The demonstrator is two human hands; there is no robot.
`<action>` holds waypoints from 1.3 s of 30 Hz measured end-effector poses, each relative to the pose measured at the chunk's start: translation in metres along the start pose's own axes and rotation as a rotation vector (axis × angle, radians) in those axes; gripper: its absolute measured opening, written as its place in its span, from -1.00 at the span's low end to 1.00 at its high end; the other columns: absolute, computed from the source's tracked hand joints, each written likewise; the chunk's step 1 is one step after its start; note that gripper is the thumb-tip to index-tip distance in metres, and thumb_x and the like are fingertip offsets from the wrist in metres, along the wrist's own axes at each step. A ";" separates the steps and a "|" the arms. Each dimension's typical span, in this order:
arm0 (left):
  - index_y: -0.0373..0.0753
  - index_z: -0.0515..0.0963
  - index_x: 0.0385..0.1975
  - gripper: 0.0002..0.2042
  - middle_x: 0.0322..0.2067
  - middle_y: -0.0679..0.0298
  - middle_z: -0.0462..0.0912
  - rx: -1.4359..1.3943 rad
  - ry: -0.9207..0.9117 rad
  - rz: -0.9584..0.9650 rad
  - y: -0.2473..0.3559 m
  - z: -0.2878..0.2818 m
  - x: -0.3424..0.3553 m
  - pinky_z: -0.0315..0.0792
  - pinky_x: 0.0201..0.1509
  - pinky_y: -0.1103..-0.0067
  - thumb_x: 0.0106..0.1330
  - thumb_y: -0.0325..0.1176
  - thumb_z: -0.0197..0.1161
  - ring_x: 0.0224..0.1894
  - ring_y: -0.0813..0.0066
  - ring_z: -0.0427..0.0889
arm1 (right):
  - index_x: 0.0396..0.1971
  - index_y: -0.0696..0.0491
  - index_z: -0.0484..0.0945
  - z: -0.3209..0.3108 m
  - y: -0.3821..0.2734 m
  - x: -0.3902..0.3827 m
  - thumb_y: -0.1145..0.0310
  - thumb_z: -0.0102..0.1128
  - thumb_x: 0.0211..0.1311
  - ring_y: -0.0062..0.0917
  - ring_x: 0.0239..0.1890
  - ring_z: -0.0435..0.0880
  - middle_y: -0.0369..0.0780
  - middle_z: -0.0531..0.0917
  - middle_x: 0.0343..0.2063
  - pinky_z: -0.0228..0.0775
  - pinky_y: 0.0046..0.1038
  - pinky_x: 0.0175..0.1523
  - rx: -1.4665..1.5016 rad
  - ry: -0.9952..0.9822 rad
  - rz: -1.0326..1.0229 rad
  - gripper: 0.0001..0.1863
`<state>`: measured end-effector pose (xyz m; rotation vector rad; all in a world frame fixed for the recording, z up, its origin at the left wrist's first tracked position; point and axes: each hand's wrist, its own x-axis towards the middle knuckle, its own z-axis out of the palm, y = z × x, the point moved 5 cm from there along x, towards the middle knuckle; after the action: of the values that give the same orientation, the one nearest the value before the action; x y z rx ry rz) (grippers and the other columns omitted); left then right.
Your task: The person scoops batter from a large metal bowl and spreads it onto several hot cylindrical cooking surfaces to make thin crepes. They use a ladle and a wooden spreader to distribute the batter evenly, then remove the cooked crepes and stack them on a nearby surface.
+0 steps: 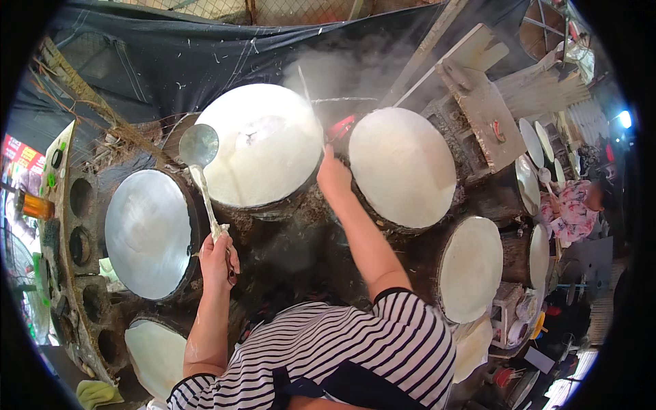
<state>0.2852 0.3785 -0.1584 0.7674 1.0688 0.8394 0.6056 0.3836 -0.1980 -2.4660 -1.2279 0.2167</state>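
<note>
My left hand (219,262) is wrapped round the handle of a ladle (199,144), whose handle is coated with pale batter. The ladle's round metal bowl hangs over the left edge of a large round griddle (239,133). A white layer covers that griddle, with a greyish patch near its middle. My right hand (334,179) reaches to the griddle's right rim and grips a long thin stick (305,89) that points away from me along the rim. Just right of this hand lies another round griddle (402,167) with a pale, even layer.
A bare, shiny griddle (148,234) stands at left, beside hollow blocks (80,246). Pale-covered griddles (470,270) (156,355) stand at right and near left. Red glow (340,128) shows between the two far griddles, with steam above. Another person (572,210) works at far right.
</note>
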 end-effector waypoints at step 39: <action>-0.22 0.34 -0.51 -0.83 -0.73 0.39 0.32 -0.044 -0.055 -0.009 -0.004 0.023 0.007 0.24 -0.84 0.68 0.29 -0.33 0.09 -0.82 0.66 0.30 | 0.12 0.04 0.23 0.022 -0.006 -0.028 0.41 -0.22 0.19 -0.09 -0.34 0.61 0.01 0.61 -0.44 0.41 -0.09 -0.26 0.042 -0.133 -0.086 -0.56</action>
<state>0.3098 0.3804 -0.1577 0.7438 1.0015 0.8274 0.5774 0.3705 -0.2163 -2.3900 -1.3661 0.3843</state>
